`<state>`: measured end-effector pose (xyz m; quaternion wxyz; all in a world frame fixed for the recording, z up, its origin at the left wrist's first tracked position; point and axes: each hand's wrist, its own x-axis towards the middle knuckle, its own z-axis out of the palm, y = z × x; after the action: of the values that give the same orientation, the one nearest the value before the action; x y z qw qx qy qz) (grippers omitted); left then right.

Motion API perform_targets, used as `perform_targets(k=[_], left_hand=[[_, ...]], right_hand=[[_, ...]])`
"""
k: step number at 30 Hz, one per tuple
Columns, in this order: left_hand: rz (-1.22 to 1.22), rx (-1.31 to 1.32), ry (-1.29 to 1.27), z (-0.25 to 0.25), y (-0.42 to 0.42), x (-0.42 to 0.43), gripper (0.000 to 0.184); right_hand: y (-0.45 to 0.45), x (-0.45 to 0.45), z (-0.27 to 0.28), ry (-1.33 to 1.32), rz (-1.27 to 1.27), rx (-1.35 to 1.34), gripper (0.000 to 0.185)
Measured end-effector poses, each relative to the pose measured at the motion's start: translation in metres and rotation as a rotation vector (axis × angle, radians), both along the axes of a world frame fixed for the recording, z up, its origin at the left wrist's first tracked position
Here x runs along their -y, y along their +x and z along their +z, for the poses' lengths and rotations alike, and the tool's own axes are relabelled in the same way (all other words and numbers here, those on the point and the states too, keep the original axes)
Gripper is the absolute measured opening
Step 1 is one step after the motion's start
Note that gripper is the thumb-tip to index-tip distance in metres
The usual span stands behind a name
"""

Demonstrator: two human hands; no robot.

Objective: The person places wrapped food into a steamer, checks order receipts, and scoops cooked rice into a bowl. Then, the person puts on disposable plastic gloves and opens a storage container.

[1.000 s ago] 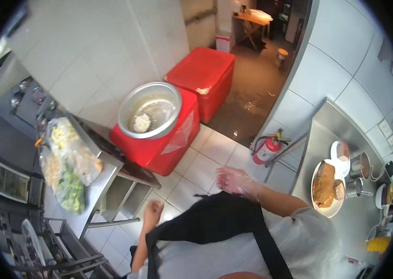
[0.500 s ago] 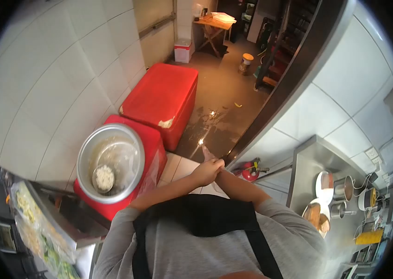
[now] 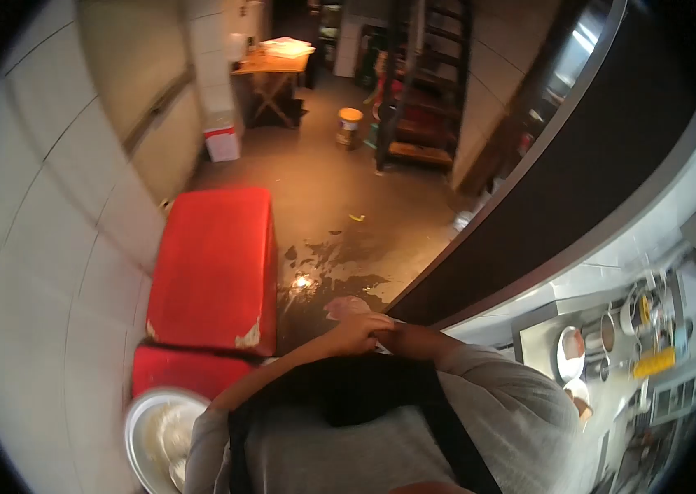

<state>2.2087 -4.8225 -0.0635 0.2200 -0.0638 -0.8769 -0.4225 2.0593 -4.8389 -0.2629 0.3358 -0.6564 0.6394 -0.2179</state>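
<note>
My left hand [image 3: 366, 327] is closed round the wrist of my right arm, where the cuff of a clear glove seems to be. Beyond it, my right hand [image 3: 347, 309], in the see-through glove, points forward; its fingers are blurred. Both hands are in front of the black apron [image 3: 340, 391], over the dark wet floor. To their left stands a large red cooler box [image 3: 212, 267] with a chipped corner. Below it, a metal basin [image 3: 140, 449] on a second red box [image 3: 179, 370] is partly hidden by my left arm.
A doorway edge [image 3: 521, 214] rises to the right. Beyond are a folding wooden table [image 3: 270, 63], a bucket with an orange lid [image 3: 350, 123], a ladder-like stair [image 3: 426, 99] and a white-and-red box [image 3: 221, 142]. A steel counter [image 3: 539, 342] with plates and pots is at the right.
My hands were apart one second ago; my left then came to my right wrist and is still there. The view has swung toward the doorway, and the basin and counter have slid lower.
</note>
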Motion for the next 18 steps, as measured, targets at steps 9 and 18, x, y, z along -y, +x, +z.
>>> perform_targets(k=[9, 18], left_hand=[[-0.177, 0.774, 0.93, -0.01, -0.091, 0.183, 0.024], [-0.416, 0.656, 1.568, 0.005, -0.259, 0.334, 0.037]], right_hand=[[-0.087, 0.098, 0.168, 0.059, -0.589, 1.408, 0.041], [-0.192, 0.308, 0.342, -0.358, 0.473, 1.881, 0.057]])
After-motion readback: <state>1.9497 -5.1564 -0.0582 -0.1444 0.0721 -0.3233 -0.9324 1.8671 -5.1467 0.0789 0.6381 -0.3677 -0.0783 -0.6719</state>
